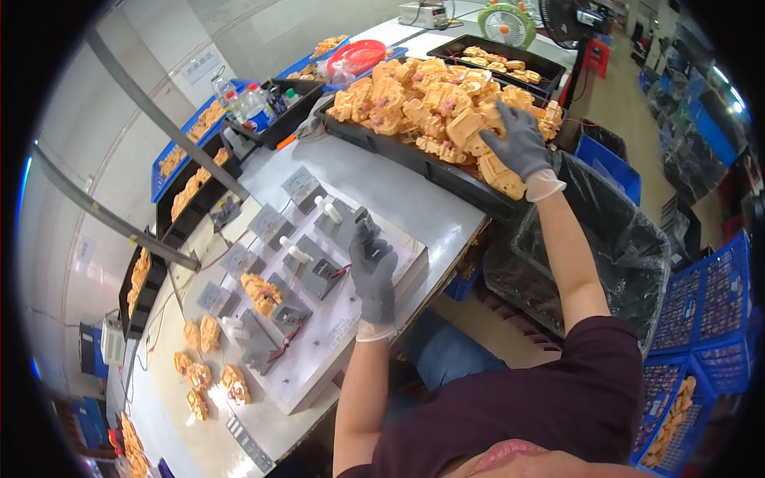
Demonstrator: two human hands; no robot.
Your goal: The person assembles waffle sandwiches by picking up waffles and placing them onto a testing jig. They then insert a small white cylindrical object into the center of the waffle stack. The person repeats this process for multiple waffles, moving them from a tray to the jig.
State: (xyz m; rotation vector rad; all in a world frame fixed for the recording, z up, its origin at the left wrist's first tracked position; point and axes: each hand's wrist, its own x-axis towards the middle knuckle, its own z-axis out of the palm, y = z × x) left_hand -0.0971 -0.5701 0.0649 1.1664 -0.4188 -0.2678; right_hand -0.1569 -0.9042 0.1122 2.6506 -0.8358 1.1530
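My right hand (519, 145), in a grey glove, reaches over a heap of orange-yellow plastic parts (430, 99) piled high in a black tray (414, 159). Its fingers and thumb are spread and touch the heap's right side. My left hand (373, 275), gloved in grey too, is by a grey fixture block (339, 227) on a white jig board (343, 311). Its fingers stretch to the block's near end and seem to touch it; nothing shows in the palm. One orange-yellow part (260, 293) sits on another fixture of the board. White pegs (296, 250) stick up from other blocks.
Several loose parts (209, 333) lie left of the board. Bottles stand in a black bin (275, 119) at the back. A green fan (507, 25) stands far right. Beside my right arm is a bin lined with clear plastic (590, 239); blue crates (701, 295) stand further right.
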